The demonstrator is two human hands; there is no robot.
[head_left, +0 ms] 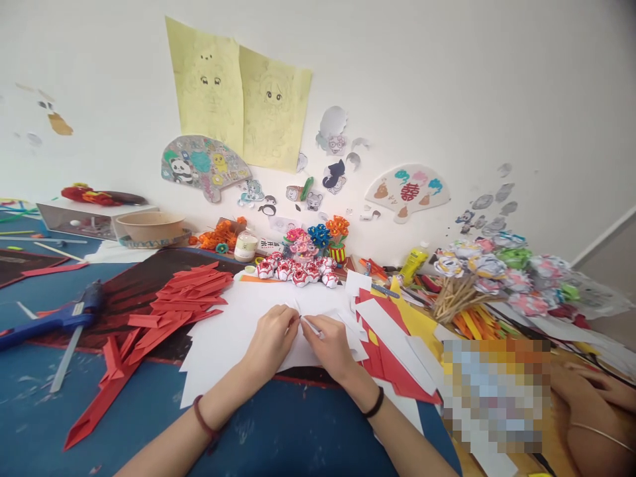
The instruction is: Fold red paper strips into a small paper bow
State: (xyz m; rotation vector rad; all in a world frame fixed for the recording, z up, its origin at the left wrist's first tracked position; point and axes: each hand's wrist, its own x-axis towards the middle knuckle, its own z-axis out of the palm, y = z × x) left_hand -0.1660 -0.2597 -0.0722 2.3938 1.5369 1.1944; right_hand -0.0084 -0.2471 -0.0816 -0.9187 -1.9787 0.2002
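Note:
Over a spread of white paper sheets (218,344), my left hand (272,334) and my right hand (332,346) meet with their fingertips pinched close together. Between them is a small piece of white paper (312,326), folded or rolled, with both hands closed on it. My fingers cover much of this piece, so its full shape is hidden. Just beyond the sheets sits a row of red-and-white paper flowers (303,270). Left of my hands lies a heap of folded red paper strips (183,301).
A blue glue gun (64,318) lies at the left, near a beige bowl (150,225). White strips and red paper (392,351) are right of my hands. A bunch of paper flowers (497,265) stands farther right. Another person's hands (591,391) rest at the right edge.

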